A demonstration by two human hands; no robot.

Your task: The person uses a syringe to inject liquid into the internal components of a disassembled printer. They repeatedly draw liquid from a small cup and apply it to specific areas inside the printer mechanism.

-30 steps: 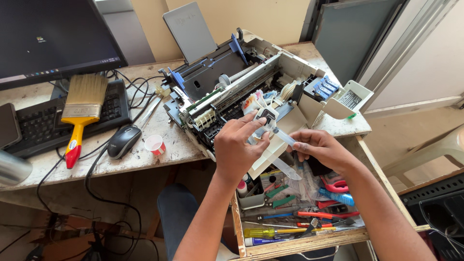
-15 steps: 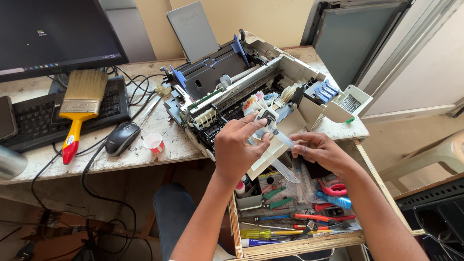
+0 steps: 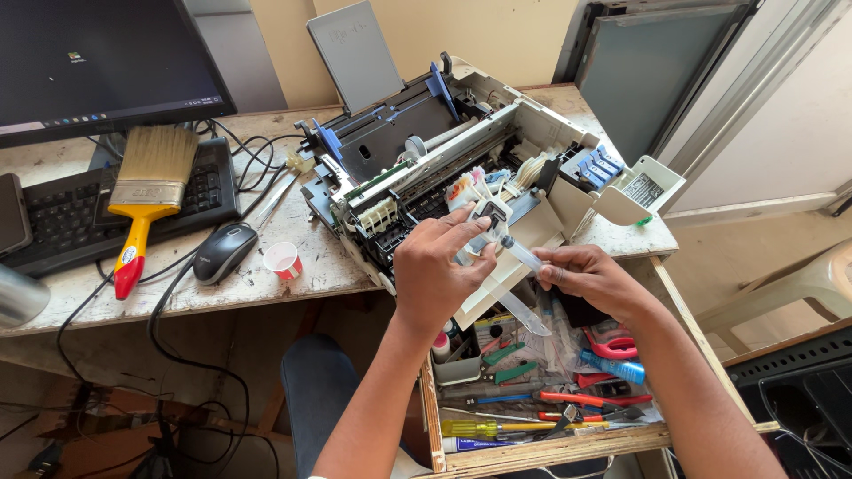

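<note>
**Syringe at the open printer**

Over the front edge of the desk (image 3: 266, 293), in the single head view, both hands meet at a clear plastic syringe (image 3: 524, 257). At nine o'clock of it, the left hand (image 3: 439, 270) pinches a small grey-and-white fitting (image 3: 488, 217) at the syringe's tip, fingers closed on it. At three o'clock, the right hand (image 3: 590, 275) closes finger and thumb on the syringe barrel. Just beyond, at twelve o'clock, lies the opened printer (image 3: 461, 151), its cartridges and tubes bare. At six o'clock an open drawer (image 3: 541, 448) holds screwdrivers and pliers. Far off at nine o'clock lie a wide paintbrush (image 3: 146, 191), a mouse (image 3: 224, 253) and a small cup (image 3: 283, 261).

The syringe looks light, stiff and slippery, likely thin-walled; the barrel's middle seems the safest hold, the fitting being small and probably fragile.
</note>
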